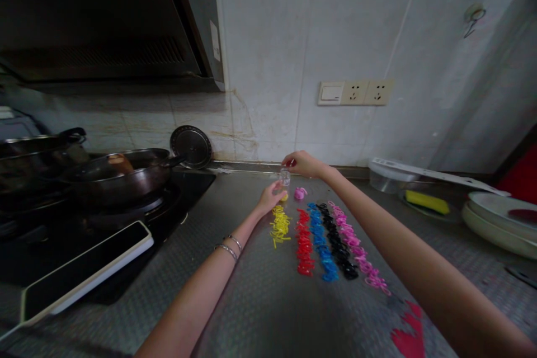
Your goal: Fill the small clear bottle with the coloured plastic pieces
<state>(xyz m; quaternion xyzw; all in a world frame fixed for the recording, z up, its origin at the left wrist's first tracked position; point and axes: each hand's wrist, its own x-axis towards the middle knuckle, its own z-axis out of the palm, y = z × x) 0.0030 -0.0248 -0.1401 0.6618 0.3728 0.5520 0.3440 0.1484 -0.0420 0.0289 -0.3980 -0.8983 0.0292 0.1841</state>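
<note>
My left hand (269, 199) is closed around the lower part of a small clear jar (285, 177), with something yellow (284, 196) showing at its base. Above the jar's mouth, my right hand (305, 164) has its fingertips pinched together; what they hold is too small to make out. A small pink bundle (300, 194) lies just right of the jar. Nearer to me are a pile of yellow rubber bands (279, 225) and long rows of red bands (304, 243), blue bands (322, 243), black bands (338, 243) and pink bands (356, 246).
On the left, a black stove (188, 187) carries pans (121, 179), and a white-edged flat device (88, 271) lies at its front. Stacked bowls (499, 229), a yellow sponge (427, 202) and a plastic tub (388, 178) stand right. A red scrap (410, 333) lies in front.
</note>
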